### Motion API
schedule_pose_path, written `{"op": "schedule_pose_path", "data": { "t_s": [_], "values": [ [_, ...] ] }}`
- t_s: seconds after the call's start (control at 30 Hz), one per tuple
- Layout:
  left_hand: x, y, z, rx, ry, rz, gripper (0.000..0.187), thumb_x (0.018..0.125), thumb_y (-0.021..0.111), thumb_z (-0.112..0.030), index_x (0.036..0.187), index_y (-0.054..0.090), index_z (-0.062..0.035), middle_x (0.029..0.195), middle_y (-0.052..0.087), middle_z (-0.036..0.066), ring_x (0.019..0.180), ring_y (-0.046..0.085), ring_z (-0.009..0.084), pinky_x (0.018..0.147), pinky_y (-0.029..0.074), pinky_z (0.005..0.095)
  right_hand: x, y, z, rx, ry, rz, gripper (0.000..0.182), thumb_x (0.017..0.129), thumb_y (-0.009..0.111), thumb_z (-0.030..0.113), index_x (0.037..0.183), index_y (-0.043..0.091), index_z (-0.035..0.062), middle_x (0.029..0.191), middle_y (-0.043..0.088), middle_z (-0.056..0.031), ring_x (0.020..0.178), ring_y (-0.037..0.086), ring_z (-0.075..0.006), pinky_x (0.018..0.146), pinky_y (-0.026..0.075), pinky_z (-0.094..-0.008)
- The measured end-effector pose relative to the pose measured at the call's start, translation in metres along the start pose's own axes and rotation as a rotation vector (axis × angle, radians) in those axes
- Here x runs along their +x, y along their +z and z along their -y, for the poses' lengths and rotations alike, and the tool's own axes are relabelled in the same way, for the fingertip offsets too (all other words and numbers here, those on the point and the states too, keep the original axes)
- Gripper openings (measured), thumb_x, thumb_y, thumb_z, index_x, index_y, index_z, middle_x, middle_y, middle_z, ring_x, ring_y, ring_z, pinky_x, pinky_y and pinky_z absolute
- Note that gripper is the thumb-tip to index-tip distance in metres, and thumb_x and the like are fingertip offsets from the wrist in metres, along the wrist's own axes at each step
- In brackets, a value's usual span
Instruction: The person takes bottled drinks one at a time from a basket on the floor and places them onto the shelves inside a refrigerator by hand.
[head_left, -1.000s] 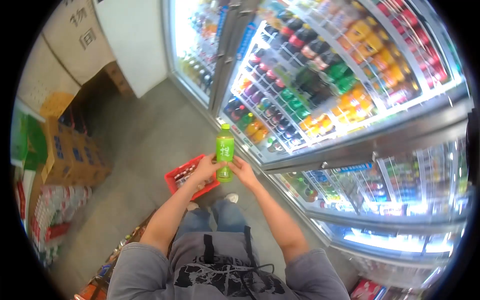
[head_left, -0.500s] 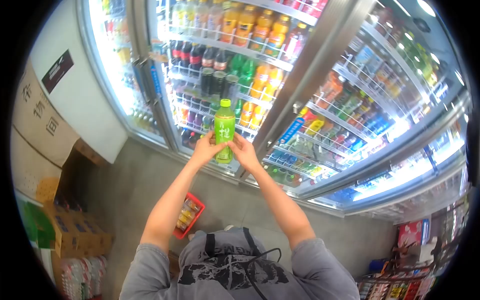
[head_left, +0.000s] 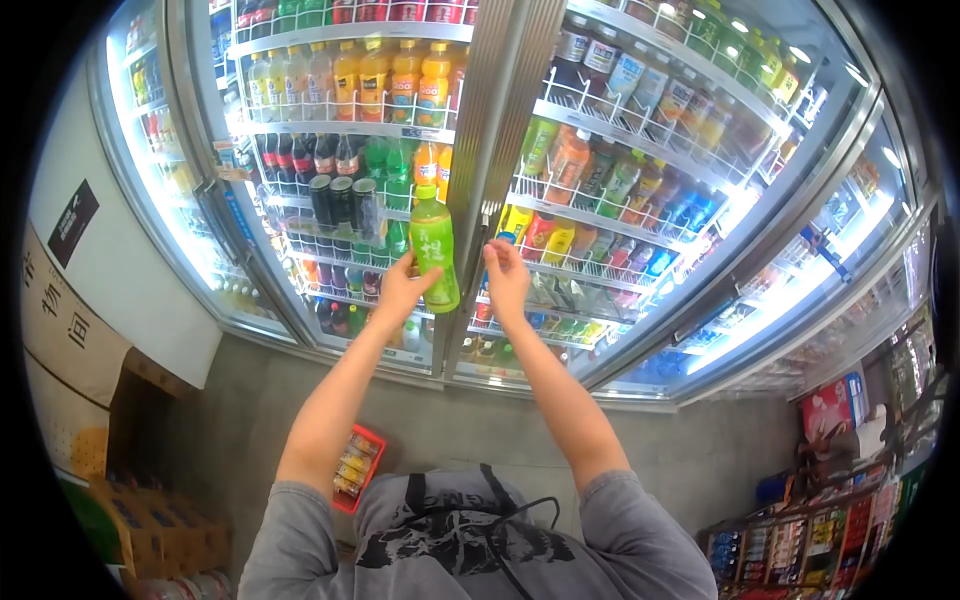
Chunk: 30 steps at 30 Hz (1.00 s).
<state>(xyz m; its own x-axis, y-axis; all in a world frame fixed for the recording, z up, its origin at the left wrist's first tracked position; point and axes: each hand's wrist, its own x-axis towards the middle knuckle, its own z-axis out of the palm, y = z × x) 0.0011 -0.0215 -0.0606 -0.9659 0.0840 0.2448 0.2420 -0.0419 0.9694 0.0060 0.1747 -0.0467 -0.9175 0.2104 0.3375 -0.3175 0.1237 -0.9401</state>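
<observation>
A green plastic drink bottle [head_left: 433, 250] with a light green cap is tilted slightly in front of the glass fridge doors. My left hand [head_left: 402, 290] is wrapped around its lower half, thumb across the label. To the right of the bottle, and apart from it, my right hand [head_left: 507, 275] is raised with its fingers loosely bent and nothing visible in them. It is nearest to the metal door frame [head_left: 478, 190] and a blue sticker [head_left: 507, 237], which it partly covers. Whether it touches the door cannot be made out.
Behind the glass, drink bottles [head_left: 405, 80] and dark cans [head_left: 342, 203] fill the fridge shelves. On the floor by my left arm lies a red basket [head_left: 372, 462] with packaged items. Cardboard boxes [head_left: 165, 530] stand at lower left, and a stocked rack [head_left: 800, 530] at lower right.
My right hand has let go of the bottle and moved right toward the door frame. My left hand keeps the bottle, now tilted. The view has turned to the right.
</observation>
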Motion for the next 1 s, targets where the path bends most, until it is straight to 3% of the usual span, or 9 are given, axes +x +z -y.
{"op": "schedule_pose_path", "data": {
  "t_s": [0.1,0.33,0.4,0.43,0.57,0.8,0.93,1.0],
  "values": [
    [0.007,-0.004,-0.001,-0.017,-0.011,0.054,0.048,0.085,0.074,-0.018,0.127,0.059,0.0011,0.102,0.071,0.011,0.088,0.067,0.0144,0.078,0.054,0.0290,0.009,0.003,-0.015,-0.113,-0.087,-0.254,0.046,0.094,0.067,0.034,0.118,0.063,-0.0048,0.108,0.070,-0.0160,0.102,0.067,-0.0219,0.091,0.050,-0.0325],
    [0.009,-0.023,-0.033,0.109,0.043,0.057,0.054,0.082,0.076,-0.022,0.127,0.059,0.0018,0.103,0.071,0.013,0.091,0.068,0.0167,0.080,0.054,0.0308,0.037,0.025,-0.037,-0.199,0.037,-0.151,0.058,0.095,0.062,0.043,0.122,0.061,-0.0075,0.112,0.069,-0.0201,0.105,0.067,-0.0248,0.092,0.049,-0.0323],
    [0.009,-0.031,-0.039,0.198,0.011,0.088,0.052,0.085,0.074,-0.019,0.128,0.057,0.0036,0.110,0.069,0.013,0.098,0.065,0.0159,0.085,0.052,0.0299,0.040,0.028,-0.030,-0.246,0.088,-0.175,0.061,0.094,0.062,0.047,0.121,0.061,-0.0071,0.111,0.070,-0.0197,0.104,0.067,-0.0246,0.092,0.049,-0.0331],
    [0.008,-0.034,-0.038,0.192,0.011,0.078,0.052,0.085,0.074,-0.019,0.128,0.057,0.0036,0.110,0.069,0.013,0.098,0.065,0.0159,0.085,0.052,0.0299,0.041,0.029,-0.024,-0.260,0.070,-0.181,0.059,0.096,0.058,0.048,0.112,0.064,-0.0084,0.103,0.071,-0.0209,0.099,0.068,-0.0282,0.087,0.049,-0.0359],
    [0.006,-0.048,-0.031,0.218,0.034,0.038,0.059,0.079,0.078,-0.026,0.128,0.059,0.0018,0.105,0.071,0.014,0.095,0.068,0.0192,0.083,0.053,0.0319,0.057,0.022,-0.048,-0.361,0.094,-0.071,0.058,0.100,0.044,0.054,0.092,0.067,0.0010,0.086,0.069,-0.0120,0.085,0.064,-0.0234,0.079,0.047,-0.0353],
    [-0.005,-0.074,-0.019,0.214,-0.009,0.123,0.056,0.084,0.076,-0.020,0.129,0.056,0.0047,0.108,0.070,0.014,0.097,0.066,0.0173,0.084,0.052,0.0312,0.041,0.043,-0.036,-0.182,0.121,-0.244,0.060,0.101,0.042,0.053,0.094,0.065,-0.0014,0.084,0.068,-0.0111,0.083,0.063,-0.0215,0.079,0.047,-0.0338],
    [0.007,-0.074,-0.020,0.322,0.007,0.153,0.055,0.084,0.076,-0.021,0.129,0.056,0.0044,0.107,0.070,0.014,0.098,0.066,0.0175,0.084,0.052,0.0313,0.011,0.031,-0.033,-0.174,0.111,-0.198,0.056,0.101,0.047,0.050,0.090,0.066,-0.0014,0.082,0.067,-0.0084,0.082,0.062,-0.0173,0.081,0.047,-0.0306],
    [0.010,-0.064,-0.016,0.205,0.021,0.191,0.053,0.084,0.075,-0.019,0.129,0.056,0.0037,0.107,0.070,0.014,0.097,0.066,0.0167,0.084,0.052,0.0306,-0.018,0.022,-0.028,-0.107,0.082,-0.189,0.054,0.101,0.049,0.049,0.088,0.066,-0.0008,0.082,0.067,-0.0072,0.082,0.062,-0.0156,0.080,0.047,-0.0296]
  ]
}}
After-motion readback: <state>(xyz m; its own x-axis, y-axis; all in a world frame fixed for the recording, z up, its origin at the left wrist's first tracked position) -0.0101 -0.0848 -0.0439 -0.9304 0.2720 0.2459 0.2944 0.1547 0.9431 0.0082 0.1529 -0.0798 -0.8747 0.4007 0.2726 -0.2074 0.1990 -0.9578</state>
